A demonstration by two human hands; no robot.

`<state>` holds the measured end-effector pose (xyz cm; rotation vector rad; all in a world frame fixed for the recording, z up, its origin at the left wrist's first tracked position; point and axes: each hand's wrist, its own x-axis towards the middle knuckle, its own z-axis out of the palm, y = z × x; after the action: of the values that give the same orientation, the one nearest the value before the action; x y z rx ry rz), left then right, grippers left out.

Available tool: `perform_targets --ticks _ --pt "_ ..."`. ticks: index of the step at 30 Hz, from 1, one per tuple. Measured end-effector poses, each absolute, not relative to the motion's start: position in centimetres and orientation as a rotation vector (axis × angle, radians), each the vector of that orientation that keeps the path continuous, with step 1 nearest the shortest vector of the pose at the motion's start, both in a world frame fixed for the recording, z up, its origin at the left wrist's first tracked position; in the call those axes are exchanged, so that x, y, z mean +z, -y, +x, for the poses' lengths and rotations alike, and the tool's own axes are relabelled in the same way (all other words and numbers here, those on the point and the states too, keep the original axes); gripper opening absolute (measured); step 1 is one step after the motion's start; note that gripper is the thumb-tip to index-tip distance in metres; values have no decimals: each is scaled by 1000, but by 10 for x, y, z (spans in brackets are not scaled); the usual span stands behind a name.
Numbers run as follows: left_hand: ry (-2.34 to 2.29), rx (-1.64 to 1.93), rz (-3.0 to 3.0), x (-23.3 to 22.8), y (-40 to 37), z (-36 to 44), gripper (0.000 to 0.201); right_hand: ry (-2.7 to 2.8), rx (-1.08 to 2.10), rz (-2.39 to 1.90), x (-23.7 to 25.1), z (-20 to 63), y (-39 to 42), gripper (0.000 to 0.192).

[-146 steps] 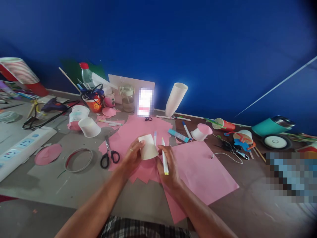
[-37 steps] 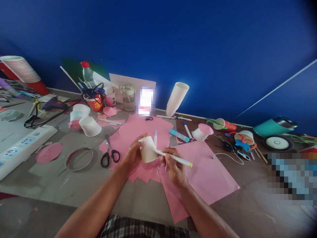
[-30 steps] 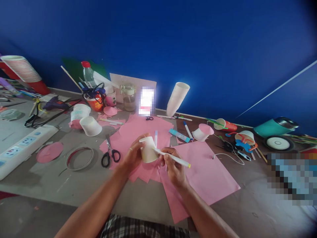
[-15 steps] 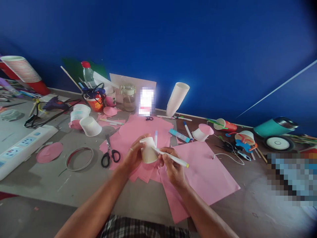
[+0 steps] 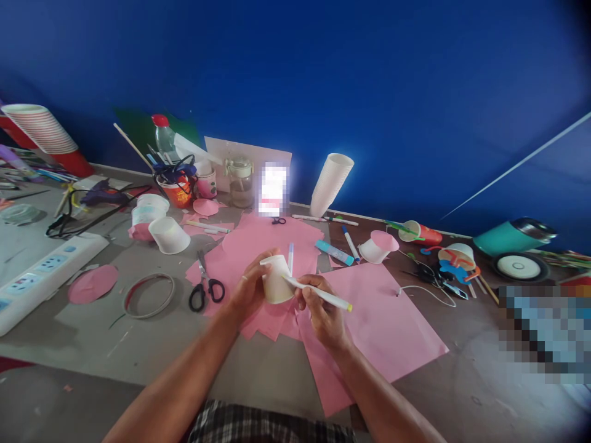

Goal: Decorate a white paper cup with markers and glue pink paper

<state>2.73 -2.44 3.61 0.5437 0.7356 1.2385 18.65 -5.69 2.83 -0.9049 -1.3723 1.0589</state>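
Over the pink paper sheets (image 5: 263, 237), my left hand (image 5: 252, 283) is closed around a white paper cup (image 5: 278, 286), which is turned upside down and slightly tilted. My right hand (image 5: 323, 314) grips a white marker pen (image 5: 325, 296) with a yellow end. The pen's tip touches the cup's side, or is very close to it. Behind the cup lies a pen cap or short pen (image 5: 290, 255). Black-handled scissors (image 5: 205, 292) rest to the left of my left hand. Another large pink sheet (image 5: 378, 332) lies partly under my right arm.
A tape roll (image 5: 148, 296), a power strip (image 5: 50, 274) and white cups (image 5: 169, 235) are on the left. Behind are a glass jar (image 5: 240, 183), a glowing phone screen (image 5: 273, 187) and a leaning stack of cups (image 5: 330, 184). A glue stick (image 5: 335, 252) and teal flask (image 5: 512, 237) are right.
Almost nothing differs. Both hands keep their place on the cup and the marker pen, with at most a tiny shift of the pen.
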Motion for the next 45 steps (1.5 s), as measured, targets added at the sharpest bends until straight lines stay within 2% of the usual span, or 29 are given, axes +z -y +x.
perform_targets --ticks 36,45 --pt "-753 1217 579 37 25 26 35 1285 1063 -911 23 186 54 23" --pt "-715 1221 576 34 25 25 28 1279 1101 -909 22 187 55 22"
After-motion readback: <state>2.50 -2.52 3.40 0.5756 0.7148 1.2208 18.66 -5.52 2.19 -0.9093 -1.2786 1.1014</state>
